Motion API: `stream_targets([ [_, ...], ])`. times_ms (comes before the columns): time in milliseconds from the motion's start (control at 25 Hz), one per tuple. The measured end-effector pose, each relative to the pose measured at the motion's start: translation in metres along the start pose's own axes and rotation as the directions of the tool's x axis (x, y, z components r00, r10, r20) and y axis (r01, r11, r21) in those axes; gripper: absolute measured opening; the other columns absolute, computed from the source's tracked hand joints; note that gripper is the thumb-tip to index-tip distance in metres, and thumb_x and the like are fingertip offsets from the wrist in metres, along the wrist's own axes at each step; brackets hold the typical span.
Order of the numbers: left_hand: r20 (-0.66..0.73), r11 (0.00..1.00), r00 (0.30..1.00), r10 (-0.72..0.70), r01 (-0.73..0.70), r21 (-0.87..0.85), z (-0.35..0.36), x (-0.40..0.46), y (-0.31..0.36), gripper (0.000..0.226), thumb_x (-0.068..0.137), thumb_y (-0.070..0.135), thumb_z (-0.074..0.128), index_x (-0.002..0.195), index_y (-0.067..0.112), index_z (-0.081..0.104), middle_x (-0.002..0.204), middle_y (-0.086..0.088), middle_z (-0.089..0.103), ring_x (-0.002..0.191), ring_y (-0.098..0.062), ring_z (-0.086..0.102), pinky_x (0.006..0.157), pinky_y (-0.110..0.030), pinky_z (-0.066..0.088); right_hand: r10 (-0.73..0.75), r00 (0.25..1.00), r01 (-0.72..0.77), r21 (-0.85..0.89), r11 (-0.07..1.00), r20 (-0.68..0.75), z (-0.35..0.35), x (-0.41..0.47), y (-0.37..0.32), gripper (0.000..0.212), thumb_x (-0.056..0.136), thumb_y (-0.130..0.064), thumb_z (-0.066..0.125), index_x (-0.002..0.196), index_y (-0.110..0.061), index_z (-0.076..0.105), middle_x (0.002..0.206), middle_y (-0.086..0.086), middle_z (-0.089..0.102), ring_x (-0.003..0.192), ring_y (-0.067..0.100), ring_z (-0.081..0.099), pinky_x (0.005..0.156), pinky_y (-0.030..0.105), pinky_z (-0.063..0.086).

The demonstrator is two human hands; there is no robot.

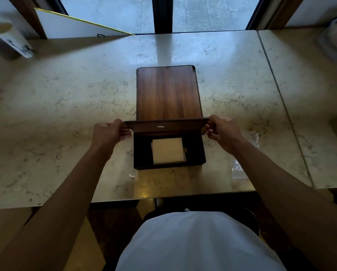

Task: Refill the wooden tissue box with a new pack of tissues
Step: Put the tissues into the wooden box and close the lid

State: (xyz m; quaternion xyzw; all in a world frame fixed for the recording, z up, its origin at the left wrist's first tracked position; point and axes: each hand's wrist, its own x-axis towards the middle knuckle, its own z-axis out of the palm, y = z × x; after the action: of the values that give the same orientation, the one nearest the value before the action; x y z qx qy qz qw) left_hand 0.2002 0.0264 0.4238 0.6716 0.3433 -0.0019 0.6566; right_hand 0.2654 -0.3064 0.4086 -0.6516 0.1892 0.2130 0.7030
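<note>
The dark wooden tissue box base (140, 153) stands open on the marble table near its front edge. A cream stack of tissues (167, 150) lies inside it, roughly centred. The wooden lid (167, 92) is a brown panel above the box's far side, reaching away from me. My left hand (109, 132) pinches the lid's near left corner. My right hand (221, 129) pinches its near right corner. I cannot tell whether the lid's far end rests on the table.
A crumpled clear plastic wrapper (246, 153) lies on the marble table (65, 106) right of the box. A small white scrap (132, 175) sits at the box's front left. A white cylinder (11, 39), a white board (71, 26) and a clear container (336, 40) stand along the back.
</note>
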Motion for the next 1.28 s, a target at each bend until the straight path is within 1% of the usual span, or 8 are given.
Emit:
stream_targets([
  [240,0.065,0.987,0.994,-0.089,0.08,0.137,-0.013,-0.017,-0.032,0.006,0.086,-0.002,0.072,0.086,0.004,0.074,0.093,-0.022,0.074,0.081,-0.026,0.073,0.073,-0.033,0.063,0.066,0.998,-0.07,-0.263,0.962,-0.023,-0.009,-0.017,0.018,0.018,0.09,0.0,0.067,0.107,0.004,0.069,0.086,0.019,0.065,0.072,0.023,0.059,0.06,0.029,0.047],
  [400,0.02,0.966,0.997,-0.079,0.071,0.25,-0.012,-0.023,-0.043,0.017,0.08,-0.007,0.076,0.078,0.009,0.076,0.085,-0.017,0.076,0.081,-0.03,0.075,0.074,-0.038,0.063,0.004,0.998,-0.034,-0.526,0.85,-0.058,-0.011,-0.023,0.028,0.006,0.086,-0.005,0.073,0.082,-0.003,0.077,0.07,0.012,0.07,0.055,0.013,0.062,0.051,0.028,0.046],
  [520,-0.007,0.947,0.997,-0.072,0.071,0.313,-0.009,-0.023,-0.049,0.017,0.08,-0.007,0.077,0.078,0.01,0.076,0.084,-0.014,0.076,0.08,-0.028,0.075,0.076,-0.042,0.064,-0.045,0.994,-0.026,-0.615,0.788,-0.1,-0.008,-0.023,0.031,0.009,0.084,-0.007,0.077,0.076,-0.005,0.076,0.067,0.01,0.071,0.063,0.019,0.068,0.054,0.031,0.052],
  [680,-0.095,0.932,0.991,-0.094,0.121,0.343,-0.004,-0.021,-0.054,0.014,0.075,-0.008,0.08,0.08,0.005,0.078,0.084,-0.016,0.076,0.078,-0.028,0.076,0.075,-0.043,0.064,-0.16,0.984,0.024,-0.848,0.529,-0.072,0.004,-0.024,0.033,0.008,0.083,-0.012,0.075,0.081,-0.007,0.081,0.076,0.011,0.077,0.073,0.025,0.073,0.073,0.04,0.061],
  [800,-0.13,0.921,0.987,-0.098,0.139,0.363,-0.001,-0.02,-0.053,0.016,0.071,-0.008,0.082,0.076,0.006,0.077,0.079,-0.013,0.076,0.073,-0.026,0.077,0.065,-0.036,0.064,-0.23,0.972,0.038,-0.928,0.369,-0.051,0.013,-0.026,0.032,0.013,0.083,-0.009,0.068,0.084,-0.005,0.08,0.081,0.013,0.077,0.078,0.028,0.071,0.074,0.039,0.06],
  [920,-0.164,0.914,0.981,-0.099,0.155,0.376,0.001,-0.02,-0.054,0.018,0.071,-0.008,0.083,0.071,0.008,0.075,0.079,-0.014,0.075,0.072,-0.025,0.076,0.063,-0.036,0.064,-0.249,0.968,0.047,-0.946,0.32,-0.036,0.02,-0.03,0.033,0.015,0.084,-0.007,0.061,0.074,-0.001,0.072,0.068,0.011,0.066,0.064,0.026,0.061,0.059,0.029,0.046],
  [1080,-0.179,0.898,0.982,-0.06,0.131,0.419,0.004,-0.022,-0.06,0.016,0.071,-0.003,0.085,0.071,0.01,0.076,0.076,-0.013,0.075,0.068,-0.026,0.076,0.071,-0.043,0.064,-0.252,0.968,0.074,-0.961,0.268,0.005,0.024,-0.034,0.037,0.039,0.087,-0.01,0.057,0.052,-0.015,0.041,0.055,-0.001,0.04,0.051,0.015,0.04,0.046,0.023,0.024],
  [1280,-0.149,0.885,0.988,-0.046,0.11,0.453,0.003,-0.023,-0.058,0.019,0.071,0.0,0.085,0.068,0.016,0.074,0.071,-0.007,0.075,0.062,-0.021,0.075,0.065,-0.039,0.065,-0.236,0.971,0.1,-0.957,0.271,0.035,0.022,-0.029,0.04,0.041,0.086,-0.013,0.056,0.051,-0.014,0.035,0.052,0.002,0.039,0.047,0.014,0.037,0.045,0.026,0.021],
])
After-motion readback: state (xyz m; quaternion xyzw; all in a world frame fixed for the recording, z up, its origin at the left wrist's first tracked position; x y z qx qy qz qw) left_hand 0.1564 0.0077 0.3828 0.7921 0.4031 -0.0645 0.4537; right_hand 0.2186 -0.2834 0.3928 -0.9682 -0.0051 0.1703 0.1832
